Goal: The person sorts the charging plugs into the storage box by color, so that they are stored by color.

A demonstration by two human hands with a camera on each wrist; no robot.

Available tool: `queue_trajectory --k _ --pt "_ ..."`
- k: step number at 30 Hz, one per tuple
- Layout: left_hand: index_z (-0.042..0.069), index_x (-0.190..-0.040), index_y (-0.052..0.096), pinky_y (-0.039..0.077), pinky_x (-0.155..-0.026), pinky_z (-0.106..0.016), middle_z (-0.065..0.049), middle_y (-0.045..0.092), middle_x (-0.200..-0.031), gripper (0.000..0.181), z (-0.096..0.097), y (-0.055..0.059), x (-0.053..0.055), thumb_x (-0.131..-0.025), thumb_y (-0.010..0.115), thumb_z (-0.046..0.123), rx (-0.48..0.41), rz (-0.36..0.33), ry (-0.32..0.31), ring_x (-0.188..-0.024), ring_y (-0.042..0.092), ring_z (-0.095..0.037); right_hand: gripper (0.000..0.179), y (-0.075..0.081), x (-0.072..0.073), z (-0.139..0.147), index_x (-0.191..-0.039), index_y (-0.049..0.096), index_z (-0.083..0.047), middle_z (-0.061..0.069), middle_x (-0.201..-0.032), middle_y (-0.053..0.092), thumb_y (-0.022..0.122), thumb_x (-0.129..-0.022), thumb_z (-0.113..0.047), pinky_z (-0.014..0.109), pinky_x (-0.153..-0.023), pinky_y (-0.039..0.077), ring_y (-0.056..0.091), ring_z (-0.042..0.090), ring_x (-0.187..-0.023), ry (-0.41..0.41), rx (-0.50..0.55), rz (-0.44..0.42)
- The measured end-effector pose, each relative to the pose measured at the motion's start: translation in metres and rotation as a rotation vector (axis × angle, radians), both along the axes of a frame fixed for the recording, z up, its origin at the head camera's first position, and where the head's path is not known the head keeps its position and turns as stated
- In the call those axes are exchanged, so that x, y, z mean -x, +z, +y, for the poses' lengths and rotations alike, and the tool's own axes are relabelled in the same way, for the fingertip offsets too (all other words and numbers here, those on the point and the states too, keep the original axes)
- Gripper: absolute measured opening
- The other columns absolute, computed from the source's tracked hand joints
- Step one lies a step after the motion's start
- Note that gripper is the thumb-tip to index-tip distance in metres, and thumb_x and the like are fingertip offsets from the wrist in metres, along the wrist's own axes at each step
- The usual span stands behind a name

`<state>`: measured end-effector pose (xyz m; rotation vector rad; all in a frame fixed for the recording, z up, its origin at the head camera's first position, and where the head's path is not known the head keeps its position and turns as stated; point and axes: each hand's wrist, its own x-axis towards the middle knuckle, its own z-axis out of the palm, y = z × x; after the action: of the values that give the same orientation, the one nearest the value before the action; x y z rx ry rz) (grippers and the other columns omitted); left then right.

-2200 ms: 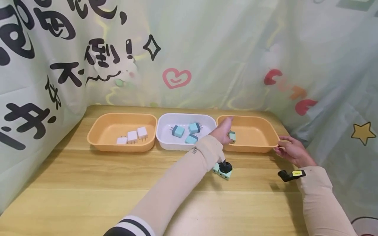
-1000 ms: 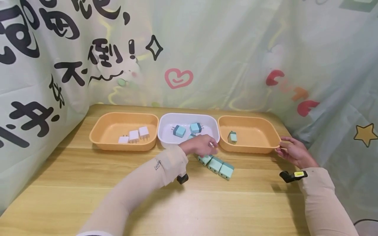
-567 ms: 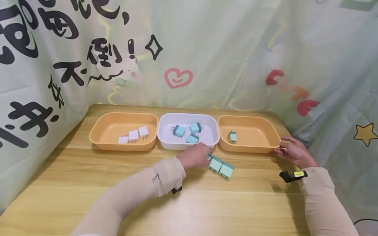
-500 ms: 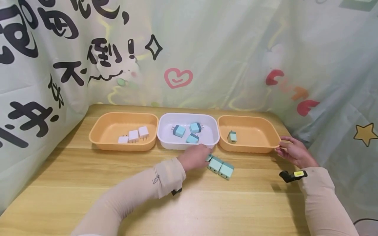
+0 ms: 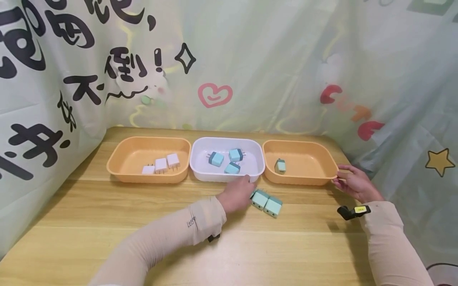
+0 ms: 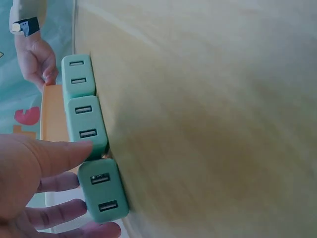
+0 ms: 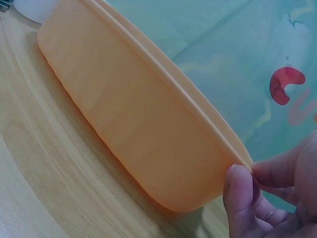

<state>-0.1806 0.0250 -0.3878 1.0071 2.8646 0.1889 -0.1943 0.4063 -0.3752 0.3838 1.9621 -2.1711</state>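
My left hand (image 5: 237, 194) is at the left end of a row of green USB wall chargers in front of the bins. In the left wrist view, its thumb and fingers close around the nearest green charger (image 6: 103, 191). A second charger (image 6: 88, 121) and a third charger (image 6: 78, 74) stand beside it, ports facing the camera. My right hand (image 5: 359, 184) pinches the right-end rim of the right orange bin (image 7: 129, 114) between thumb and fingers. One green charger (image 5: 280, 166) lies inside that bin, at its left end.
A white bin (image 5: 200, 174) in the middle holds three blue chargers (image 5: 216, 159). To its left, another orange bin (image 5: 121, 174) holds three white chargers (image 5: 161, 165). The bins stand side by side along the back of the wooden table (image 5: 272, 250), before a printed curtain (image 5: 268, 59).
My left hand let go of a green charger in the right orange bin, then drew back left to the row and took hold of its leftmost charger. My right hand kept its grip.
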Motion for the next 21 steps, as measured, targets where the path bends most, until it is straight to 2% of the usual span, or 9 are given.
queue_trajectory --k 7,11,14,21 --pt "0.008 -0.120 0.065 0.053 -0.071 -0.028 -0.010 0.055 -0.103 0.035 -0.0010 -0.0040 -0.0017 -0.086 0.068 0.004 -0.026 0.014 -0.004 -0.082 0.053 -0.017 0.022 0.0003 -0.0003 0.0008 -0.118 0.038 -0.009 0.008 -0.078 0.064 0.044 -0.100 0.002 0.022 -0.063 0.057 0.065 0.014 -0.068 0.007 0.000 -0.003" --pt "0.009 -0.132 0.059 0.053 -0.078 -0.029 -0.011 0.055 -0.109 0.048 -0.0022 -0.0041 -0.0014 -0.085 0.069 0.003 -0.038 -0.030 0.009 -0.087 0.053 -0.018 0.022 0.0001 0.0001 0.0017 -0.118 0.039 -0.009 0.008 -0.078 0.064 0.044 -0.099 0.002 0.023 -0.063 0.057 0.065 0.014 -0.068 0.010 -0.009 -0.001" --pt "0.009 -0.134 0.056 0.053 -0.080 -0.029 -0.011 0.055 -0.110 0.053 -0.0034 -0.0035 -0.0009 -0.084 0.072 0.008 -0.052 -0.069 0.021 -0.089 0.053 -0.018 0.023 0.0001 0.0009 0.0028 -0.118 0.039 -0.009 0.008 -0.078 0.064 0.044 -0.099 0.002 0.023 -0.063 0.058 0.066 0.014 -0.069 0.010 -0.018 -0.003" --pt "0.006 -0.124 0.061 0.050 -0.075 -0.025 -0.005 0.057 -0.099 0.045 -0.0071 -0.0019 0.0027 -0.083 0.077 0.016 -0.118 -0.116 0.025 -0.084 0.051 -0.015 0.023 -0.0005 0.0011 0.0035 -0.119 0.038 -0.009 0.009 -0.079 0.065 0.044 -0.100 0.002 0.023 -0.064 0.058 0.066 0.015 -0.069 0.018 -0.014 0.001"
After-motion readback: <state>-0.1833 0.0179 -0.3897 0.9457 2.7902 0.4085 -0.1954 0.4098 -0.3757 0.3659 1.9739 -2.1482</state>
